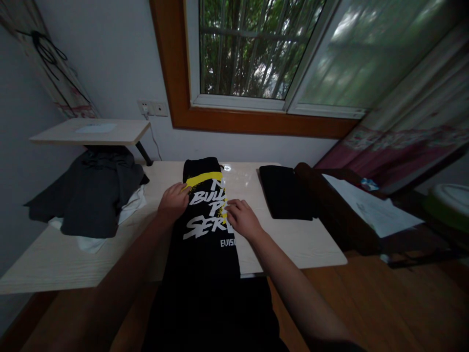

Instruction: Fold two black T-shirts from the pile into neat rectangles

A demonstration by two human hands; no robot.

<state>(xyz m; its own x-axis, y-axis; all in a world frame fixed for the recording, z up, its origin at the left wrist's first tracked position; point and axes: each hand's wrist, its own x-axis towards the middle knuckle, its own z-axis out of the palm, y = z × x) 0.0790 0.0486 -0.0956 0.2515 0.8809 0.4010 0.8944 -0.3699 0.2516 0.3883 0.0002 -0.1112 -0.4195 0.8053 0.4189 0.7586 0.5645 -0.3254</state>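
A black T-shirt (205, 259), folded into a long strip, lies on the table with its near end reaching toward my body. White lettering and a yellow band cover its upper part. My left hand (174, 203) is at the shirt's left edge beside the yellow band, fingers bent over the fabric. On the opposite edge, my right hand (242, 219) has its fingertips on the cloth and covers part of the lettering. Both hands appear closed lightly on the edges; what lies under the fingers is hidden.
The pale table (293, 244) carries a folded black garment (284, 193) at right. Rumpled dark grey clothing (91, 190) lies at left over white cloth, partly beneath a raised shelf (91, 131). A brown sofa arm (337, 210) adjoins the table's right side. A window (264, 54) is behind.
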